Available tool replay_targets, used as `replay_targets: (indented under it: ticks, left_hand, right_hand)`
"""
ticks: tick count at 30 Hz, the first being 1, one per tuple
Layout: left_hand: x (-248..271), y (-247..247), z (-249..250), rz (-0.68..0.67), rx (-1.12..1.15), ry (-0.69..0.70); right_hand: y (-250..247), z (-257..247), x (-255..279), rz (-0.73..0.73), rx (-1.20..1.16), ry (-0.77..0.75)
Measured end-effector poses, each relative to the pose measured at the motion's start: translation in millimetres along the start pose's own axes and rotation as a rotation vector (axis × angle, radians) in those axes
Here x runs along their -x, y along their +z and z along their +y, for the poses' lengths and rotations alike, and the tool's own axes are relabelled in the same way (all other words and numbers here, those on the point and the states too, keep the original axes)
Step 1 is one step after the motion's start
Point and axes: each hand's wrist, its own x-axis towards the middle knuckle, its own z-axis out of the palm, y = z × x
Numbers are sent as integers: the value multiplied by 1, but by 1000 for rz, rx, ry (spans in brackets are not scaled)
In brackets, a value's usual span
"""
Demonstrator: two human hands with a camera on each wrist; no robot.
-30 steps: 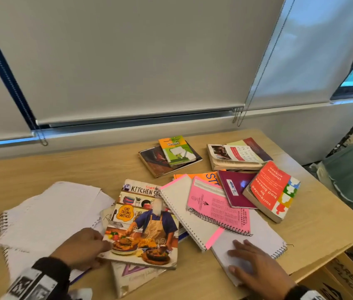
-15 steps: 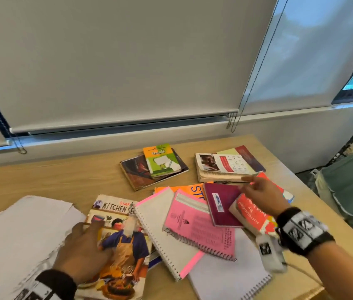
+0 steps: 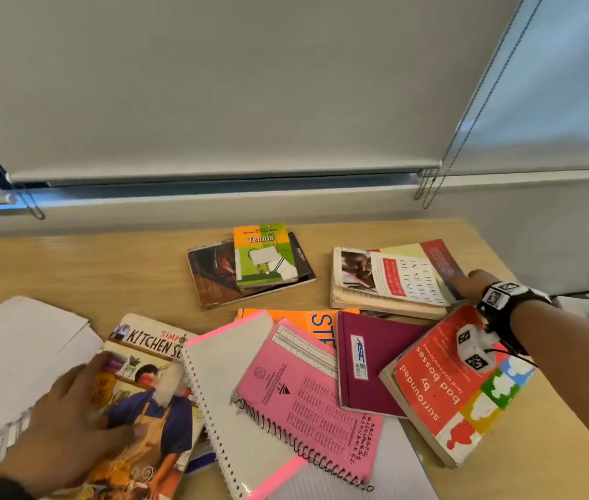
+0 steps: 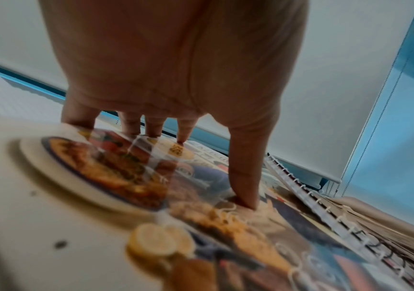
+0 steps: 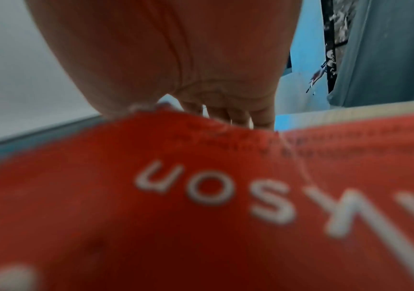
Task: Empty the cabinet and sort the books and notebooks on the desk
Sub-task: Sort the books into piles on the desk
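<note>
Sorting is mid-way: books and notebooks lie in a loose overlapping heap on the table [image 3: 321, 232].

Left hand [image 3: 69, 424] lies flat on the cookbook [image 3: 148, 402], fingers [image 4: 244, 177] spread and pressing the cover, nothing pinched.

Right hand [image 3: 473, 285] is reaching over the red paperback [image 3: 459, 387] to the right edge of the book with the white and red cover [image 3: 394, 279]. Its grip: can't tell, fingers are hidden behind that book's edge and the wrist view is blurred.

My advice:
- Get fingers under the whole block, not only the cover.
- Lift clear before moving; the maroon notebook [image 3: 368, 359] and red paperback sit just beside it.
- Keep the cookbook pinned so the heap doesn't slide.
- Books could go with the tennis book [image 3: 264, 256] stack, spiral notebooks apart.
</note>
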Motion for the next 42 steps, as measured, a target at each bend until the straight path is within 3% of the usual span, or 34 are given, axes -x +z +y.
replay_targets:
  ticks: [5,9,15,18,22,26,29,31,34,38,42]
  left_hand:
    - [2,-1,2,4,60,7]
    - [2,1,0,16,65,6]
    - [3,6,-6,8,54,-10]
    - [4,6,-4,11,64,-23]
    - [5,6,-4,1,53,-46]
    - [1,8,-10,-5,48,-54]
    - [2,9,-15,32,82,-35]
    - [3,10,-16,46,90,-30]
    - [4,10,-14,57,112,-28]
    - [1,13,-21,45,108,-38]
    - [-2,13,-20,22,48,-68]
  right_hand:
    - [-7,-8,-3,-40,-23,5]
    - [-7,-9,-8,-176,-7,-10]
    - [-7,-30,5,-91,14,-72]
    - [-10,-51,5,73,214,-223]
    - [-8,-73,-6,36,617,-476]
    - [-6,-74,-26,-100,767,-491]
    - [9,-70,-30,51,915,-520]
    - [12,-70,-32,12,850,-488]
    - [-13,-81,-24,-264,796,-422]
    - [-36,-79,-13,-292,781,-544]
    - [-57,-81,5,-254,742,-501]
